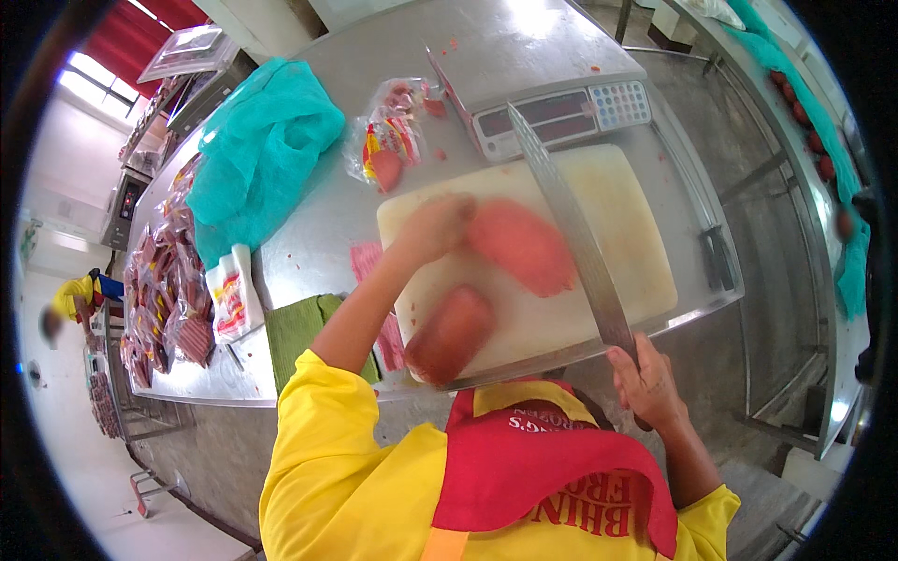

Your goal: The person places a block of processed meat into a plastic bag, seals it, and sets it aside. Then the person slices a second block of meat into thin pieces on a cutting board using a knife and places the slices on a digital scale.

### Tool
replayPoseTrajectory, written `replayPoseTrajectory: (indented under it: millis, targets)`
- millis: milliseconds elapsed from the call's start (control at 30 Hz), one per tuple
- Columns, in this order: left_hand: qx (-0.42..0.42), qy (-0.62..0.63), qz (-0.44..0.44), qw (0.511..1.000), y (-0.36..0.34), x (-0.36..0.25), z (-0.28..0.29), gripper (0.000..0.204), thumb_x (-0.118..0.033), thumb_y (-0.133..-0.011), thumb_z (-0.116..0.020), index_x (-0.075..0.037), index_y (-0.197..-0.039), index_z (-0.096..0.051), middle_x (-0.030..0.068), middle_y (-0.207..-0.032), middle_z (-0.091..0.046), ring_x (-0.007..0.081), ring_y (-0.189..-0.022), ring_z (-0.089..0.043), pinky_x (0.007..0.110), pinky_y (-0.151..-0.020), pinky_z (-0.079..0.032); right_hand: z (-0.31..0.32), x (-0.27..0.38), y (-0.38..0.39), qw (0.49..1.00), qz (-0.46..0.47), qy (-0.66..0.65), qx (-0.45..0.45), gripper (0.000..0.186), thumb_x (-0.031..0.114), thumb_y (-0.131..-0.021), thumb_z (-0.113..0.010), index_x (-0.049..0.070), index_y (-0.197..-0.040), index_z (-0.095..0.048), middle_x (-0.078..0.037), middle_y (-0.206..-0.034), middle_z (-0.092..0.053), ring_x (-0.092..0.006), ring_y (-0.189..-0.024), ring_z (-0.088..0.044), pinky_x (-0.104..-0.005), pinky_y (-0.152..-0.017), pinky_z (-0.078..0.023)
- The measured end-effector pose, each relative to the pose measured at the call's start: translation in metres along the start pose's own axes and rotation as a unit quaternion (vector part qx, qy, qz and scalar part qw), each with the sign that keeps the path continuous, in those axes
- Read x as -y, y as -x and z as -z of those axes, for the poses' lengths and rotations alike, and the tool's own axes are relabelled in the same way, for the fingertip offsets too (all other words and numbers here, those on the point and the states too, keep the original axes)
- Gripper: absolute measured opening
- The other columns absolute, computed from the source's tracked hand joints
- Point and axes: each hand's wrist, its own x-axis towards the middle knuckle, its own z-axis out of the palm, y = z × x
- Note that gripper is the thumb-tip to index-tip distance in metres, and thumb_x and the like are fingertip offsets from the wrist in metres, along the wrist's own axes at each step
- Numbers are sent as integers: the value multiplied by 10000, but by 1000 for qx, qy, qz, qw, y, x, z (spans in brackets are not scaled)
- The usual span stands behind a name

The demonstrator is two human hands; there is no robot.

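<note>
My left hand (440,224), fingers curled, grips the upper-left end of a pink, blurred meat piece (524,251) on the white cutting board (636,243). My right hand (645,383) is closed on the handle of a long knife (572,220), whose blade points up across the board, just right of the pink meat. A browner meat log (450,335) lies at the board's lower left. Pink cloths (367,264) and a folded green cloth (290,341) lie left of the board.
A scale (561,117) stands behind the board. Teal plastic (257,150), a meat bag (393,131) and packaged meat (164,280) share the steel table. A black-handled knife (717,257) lies at right. Another person (77,299) works far left. A side table (832,374) holds reddish items.
</note>
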Motion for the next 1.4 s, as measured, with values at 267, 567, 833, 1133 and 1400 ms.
replayPoseTrajectory:
  millis: [267,567,833,1133,1400]
  targets:
    - [-87,-3,18,996,-86,82,1,271,-170,-748,-708,-14,-956,-630,158,-767,-645,283,-611,-619,362,-598,-509,-5,1,4,999,39,12,-32,264,264,-941,-551,16,-1022,-514,-73,-600,-557,-155,-483,-535,-309,-467,-428]
    - [-169,-22,130,977,-84,152,55,328,-255,-688,-754,-57,-944,-702,211,-867,-670,268,-714,-677,373,-680,-529,2,-14,20,995,-56,-13,-80,264,273,-938,-558,26,-877,-488,-62,-592,-545,-129,-443,-519,-290,-422,-424]
    - [-70,-117,304,943,-72,119,52,304,-255,-696,-690,5,-852,-701,231,-882,-675,346,-836,-672,415,-761,-532,16,-19,7,995,-67,-47,-50,255,275,-937,-558,23,-932,-520,-42,-611,-548,-111,-462,-514,-284,-420,-423]
    - [-265,335,381,820,-113,108,83,232,-195,-753,-650,36,-762,-650,190,-837,-669,272,-678,-670,365,-614,-555,68,-40,-18,993,-42,-101,-37,264,274,-938,-555,11,-933,-529,-44,-590,-534,-109,-443,-501,-280,-408,-417]
    - [-334,309,266,850,-144,6,143,423,-279,-826,-674,-21,-1151,-590,98,-1105,-629,188,-917,-632,310,-766,-522,106,-47,-48,994,-15,-106,0,295,304,-934,-559,17,-887,-509,-41,-576,-526,-105,-438,-496,-274,-407,-418]
